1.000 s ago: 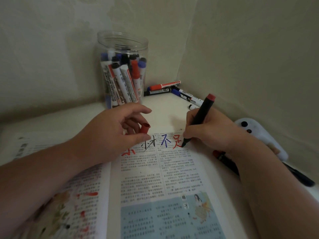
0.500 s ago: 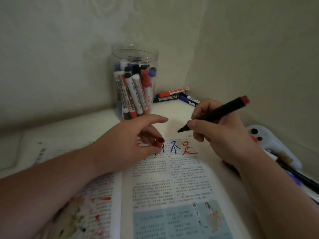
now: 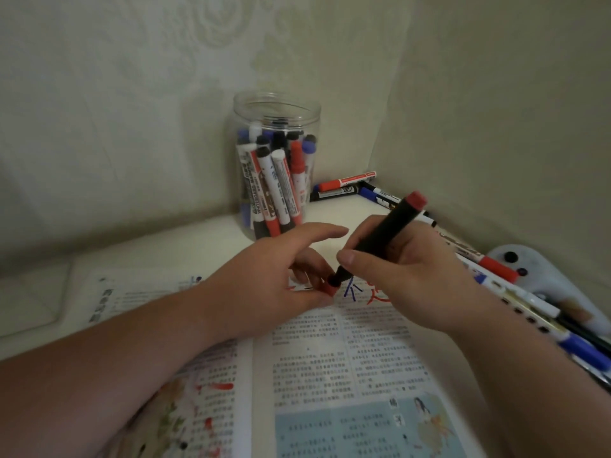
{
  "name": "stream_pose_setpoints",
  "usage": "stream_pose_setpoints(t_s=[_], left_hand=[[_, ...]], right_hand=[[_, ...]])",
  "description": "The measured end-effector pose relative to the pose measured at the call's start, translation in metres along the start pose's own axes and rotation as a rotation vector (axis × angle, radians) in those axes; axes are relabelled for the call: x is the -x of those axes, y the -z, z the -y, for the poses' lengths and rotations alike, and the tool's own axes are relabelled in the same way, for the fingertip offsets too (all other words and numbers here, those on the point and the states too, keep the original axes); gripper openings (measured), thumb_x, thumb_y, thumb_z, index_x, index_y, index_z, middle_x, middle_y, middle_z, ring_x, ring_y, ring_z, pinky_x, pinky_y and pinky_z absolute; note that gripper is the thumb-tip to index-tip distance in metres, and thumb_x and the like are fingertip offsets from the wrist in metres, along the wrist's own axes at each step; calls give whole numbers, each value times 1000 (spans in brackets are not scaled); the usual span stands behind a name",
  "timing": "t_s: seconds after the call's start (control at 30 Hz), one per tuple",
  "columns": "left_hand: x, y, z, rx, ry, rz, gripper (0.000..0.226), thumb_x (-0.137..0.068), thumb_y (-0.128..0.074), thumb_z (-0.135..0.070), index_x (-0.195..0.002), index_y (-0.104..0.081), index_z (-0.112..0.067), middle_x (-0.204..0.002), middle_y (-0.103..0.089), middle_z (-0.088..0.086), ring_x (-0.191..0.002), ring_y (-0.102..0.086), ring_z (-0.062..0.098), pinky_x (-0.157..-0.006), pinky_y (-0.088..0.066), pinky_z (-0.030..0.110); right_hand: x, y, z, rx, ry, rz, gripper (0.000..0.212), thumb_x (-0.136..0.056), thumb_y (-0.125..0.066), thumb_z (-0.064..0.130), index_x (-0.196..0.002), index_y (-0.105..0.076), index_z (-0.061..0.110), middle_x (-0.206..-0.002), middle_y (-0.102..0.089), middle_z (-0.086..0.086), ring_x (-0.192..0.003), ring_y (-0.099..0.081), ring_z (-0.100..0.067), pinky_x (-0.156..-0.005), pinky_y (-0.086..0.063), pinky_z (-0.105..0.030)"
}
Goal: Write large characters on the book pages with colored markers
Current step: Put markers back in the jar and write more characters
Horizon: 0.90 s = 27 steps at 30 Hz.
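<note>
An open book (image 3: 330,365) with printed text lies on the table in front of me. Large blue and red characters (image 3: 360,292) are drawn along the top of its right page, partly hidden by my hands. My right hand (image 3: 406,269) grips a black marker with a red end (image 3: 386,236), its tip pointing down-left. My left hand (image 3: 281,276) pinches the small red cap (image 3: 330,287), index finger stretched out. The marker's tip sits at the mouth of the cap.
A clear plastic jar (image 3: 276,166) full of markers stands behind the book. Loose markers (image 3: 344,186) lie in the corner and along the right wall (image 3: 515,292), beside a white object with dark dots (image 3: 542,279). Walls close in behind and on the right.
My right hand lifted the marker off the page after writing the red character and swung its tip over to the cap in my left hand. The view shifted, so the jar sits lower in frame.
</note>
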<state>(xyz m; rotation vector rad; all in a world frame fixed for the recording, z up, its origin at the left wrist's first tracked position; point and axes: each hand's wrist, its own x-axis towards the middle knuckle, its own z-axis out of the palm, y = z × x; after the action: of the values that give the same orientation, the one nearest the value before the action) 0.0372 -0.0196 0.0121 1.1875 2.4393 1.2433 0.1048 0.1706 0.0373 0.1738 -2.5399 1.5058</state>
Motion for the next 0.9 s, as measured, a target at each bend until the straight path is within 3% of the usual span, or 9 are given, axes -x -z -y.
stream_pose_setpoints(t_s=[0.07,0.17,0.27,0.37,0.43,0.5,0.6,0.77,0.9], left_hand=[[0,-2,-1,27,-13,8,75,-81,-83,-23,-134,-42,-55,-99,-72,-28,-98,-66,-7,-87,-47,8],[-1,-4,-1,80,-23,-4,78,-79,-85,-18,-131,-41,-57,-96,-73,-25,-95,-68,-6,-84,-46,7],[-2,-4,0,95,-17,-11,84,-79,-85,-19,-141,-38,-51,-94,-75,-19,-93,-70,0,-83,-50,12],[-1,-4,0,82,-17,1,87,-80,-84,-20,-139,-32,-57,-93,-74,-19,-92,-69,1,-85,-50,15],[-1,-4,0,86,-20,5,87,-81,-84,-21,-140,-32,-56,-93,-74,-18,-91,-69,1,-85,-50,15],[-1,-4,1,111,-20,-5,86,-80,-85,-20,-138,-34,-56,-92,-75,-15,-89,-70,2,-85,-51,15],[-2,-3,3,133,-14,-14,85,-79,-86,-19,-134,-34,-58,-90,-76,-14,-88,-71,3,-85,-53,18],[-1,-3,3,186,6,18,79,-85,-79,-16,-147,-36,-39,-88,-77,-11,-88,-71,7,-87,-53,22],[-1,-4,4,180,-8,17,78,-86,-78,-15,-147,-36,-39,-88,-77,-12,-87,-71,6,-87,-52,21]], right_hand=[[-1,-3,3,90,-32,42,11,-89,-73,28,-80,-70,23,-79,-69,-8,-79,-65,-29,-79,-54,-55],[-1,-5,6,242,-30,82,9,-86,-72,39,-88,-67,32,-83,-70,2,-78,-66,-18,-78,-55,-47],[1,-7,6,231,75,-86,26,-76,-73,55,-93,-62,39,-90,-67,10,-81,-65,-13,-74,-55,-39],[1,-9,4,94,227,-258,40,-83,-81,27,-107,-54,44,-84,-64,2,-71,-63,-21,-66,-55,-45],[1,-10,2,58,307,-267,64,-82,-83,13,-117,-48,54,-77,-64,2,-66,-63,-25,-61,-53,-47],[1,-13,1,95,357,-246,73,-82,-83,11,-121,-46,59,-80,-66,4,-70,-66,-25,-63,-56,-44],[-1,-14,-1,127,377,-254,71,-82,-83,12,-120,-49,61,-85,-68,6,-75,-69,-23,-65,-58,-41],[0,-14,-5,68,398,-270,67,-85,-79,12,-116,-49,63,-91,-68,11,-80,-68,-23,-67,-56,-34],[0,-16,-6,48,372,-280,61,-82,-75,16,-110,-47,63,-86,-64,11,-73,-65,-21,-66,-53,-31]])
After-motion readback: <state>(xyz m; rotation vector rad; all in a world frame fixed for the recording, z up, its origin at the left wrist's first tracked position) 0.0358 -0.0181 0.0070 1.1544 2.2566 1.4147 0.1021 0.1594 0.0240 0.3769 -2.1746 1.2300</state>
